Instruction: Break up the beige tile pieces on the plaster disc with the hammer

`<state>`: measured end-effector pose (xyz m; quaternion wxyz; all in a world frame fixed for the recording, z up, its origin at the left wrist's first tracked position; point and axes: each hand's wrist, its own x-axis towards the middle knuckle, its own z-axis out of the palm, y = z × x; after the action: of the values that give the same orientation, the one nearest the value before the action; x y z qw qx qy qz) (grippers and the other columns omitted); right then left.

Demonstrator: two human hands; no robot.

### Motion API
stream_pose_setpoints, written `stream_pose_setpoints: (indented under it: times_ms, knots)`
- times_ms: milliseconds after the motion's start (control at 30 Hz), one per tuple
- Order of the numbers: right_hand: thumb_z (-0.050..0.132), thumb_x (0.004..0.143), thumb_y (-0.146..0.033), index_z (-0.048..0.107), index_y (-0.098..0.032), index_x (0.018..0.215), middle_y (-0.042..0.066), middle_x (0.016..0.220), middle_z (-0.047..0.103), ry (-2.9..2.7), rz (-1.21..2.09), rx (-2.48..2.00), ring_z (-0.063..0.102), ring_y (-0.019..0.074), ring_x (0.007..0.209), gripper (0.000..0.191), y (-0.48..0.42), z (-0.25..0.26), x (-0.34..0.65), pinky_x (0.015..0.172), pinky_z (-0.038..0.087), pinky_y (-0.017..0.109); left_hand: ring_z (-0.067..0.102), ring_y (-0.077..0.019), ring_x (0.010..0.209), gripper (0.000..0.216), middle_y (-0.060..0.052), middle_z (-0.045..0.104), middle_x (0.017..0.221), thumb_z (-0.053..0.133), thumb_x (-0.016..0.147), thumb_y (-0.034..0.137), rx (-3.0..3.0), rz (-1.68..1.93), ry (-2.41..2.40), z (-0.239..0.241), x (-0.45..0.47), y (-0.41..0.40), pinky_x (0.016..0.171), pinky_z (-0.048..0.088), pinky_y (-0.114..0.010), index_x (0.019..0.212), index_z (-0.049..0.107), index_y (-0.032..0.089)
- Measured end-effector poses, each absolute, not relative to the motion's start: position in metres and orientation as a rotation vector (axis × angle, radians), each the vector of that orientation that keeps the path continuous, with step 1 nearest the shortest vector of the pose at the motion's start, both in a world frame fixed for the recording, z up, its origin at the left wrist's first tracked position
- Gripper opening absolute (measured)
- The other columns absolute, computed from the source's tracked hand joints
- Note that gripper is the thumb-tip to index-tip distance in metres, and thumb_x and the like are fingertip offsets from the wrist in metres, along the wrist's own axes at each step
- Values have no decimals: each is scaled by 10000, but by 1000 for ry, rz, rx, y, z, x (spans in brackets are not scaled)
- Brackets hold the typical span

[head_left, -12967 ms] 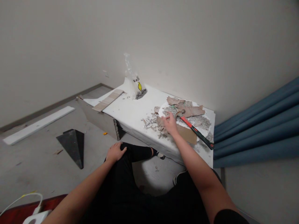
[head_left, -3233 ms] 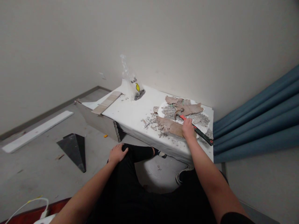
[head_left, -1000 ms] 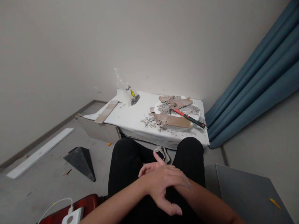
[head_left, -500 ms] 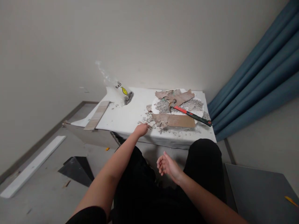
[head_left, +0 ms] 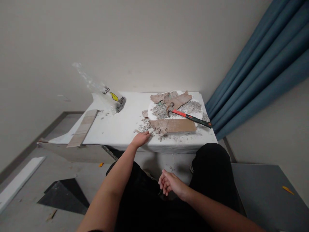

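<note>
Lying near the front edge of a white-covered table [head_left: 123, 130], the loose debris [head_left: 144, 125] has no single direction: its thin slivers point every which way, several slanting across one another. The left hand [head_left: 141, 139] rests over its near side with fingers bent downward, hiding part of it; whether they pinch a piece I cannot tell. The right hand [head_left: 172, 184] hangs between the knees, fingers loosely curled and grasping nothing visible.

Just right of the debris, a brown slab [head_left: 180, 126] lies with its long axis along the table's front edge, ragged and flaky at its left end, smooth and square at its right. It stands between the person and a rounded white sheet [head_left: 151, 112] heaped with coarse grey rubble [head_left: 193, 107] and torn brown flaps [head_left: 182, 101]. Across these lies a hammer [head_left: 189, 116], metal head to the left, its red and black handle slanting toward the near right corner.

Farther left are a crinkled clear plastic bag [head_left: 111, 100] with a yellow print and dark contents, and a flat striped strip [head_left: 83, 129]. Folded blue curtains [head_left: 243, 71] hang at the right
</note>
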<state>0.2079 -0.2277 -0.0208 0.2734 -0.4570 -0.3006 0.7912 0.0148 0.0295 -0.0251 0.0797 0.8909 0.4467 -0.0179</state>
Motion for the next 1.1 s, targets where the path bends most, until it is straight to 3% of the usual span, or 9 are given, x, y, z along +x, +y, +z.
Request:
stream_pose_setpoints:
  times_ms: [167,300,433,567,733,1100]
  knots:
    - [403,808,-862,557,-202,779,-11,625,538,-941,1914,-1277,499,112,470,678,-210,-8,223,450,392,250,615,-152,716,113,-24,661,828,561,860,315,2123,678,1722,-11,10,31,705,472,-272,896,592,212]
    - [494,920,-601,570,-212,807,-3,714,568,-1372,1404,-1299,528,137,590,412,-137,39,283,584,430,282,626,-141,752,330,-29,680,844,648,784,393,1641,1242,1495,4,37,37,735,506,-274,1028,613,174]
    - [525,938,-412,611,-185,901,71,882,611,-1658,522,-1692,549,215,842,245,-46,68,347,780,434,343,631,-136,753,344,-42,702,854,689,741,448,1497,1249,1227,11,92,42,735,516,-275,929,659,161]
    - [494,951,-276,640,-145,1092,164,1095,596,-1774,12,-2063,511,289,1038,242,-10,52,383,878,401,393,606,-130,682,269,-20,697,784,668,777,433,1613,1146,1226,16,129,49,691,504,-269,849,670,174]
    - [520,946,-259,599,-155,1220,168,1162,569,-2018,-73,-2211,506,305,1065,304,-8,38,397,856,402,379,602,-137,682,244,-5,698,759,666,815,430,1763,1086,1267,20,137,55,697,496,-269,849,684,189]
    - [510,967,-290,527,-137,1247,176,1175,580,-2098,71,-2275,536,308,1059,319,7,48,392,828,413,374,619,-148,708,239,-13,718,775,653,859,427,1881,1000,1321,5,146,61,718,497,-269,892,725,201]
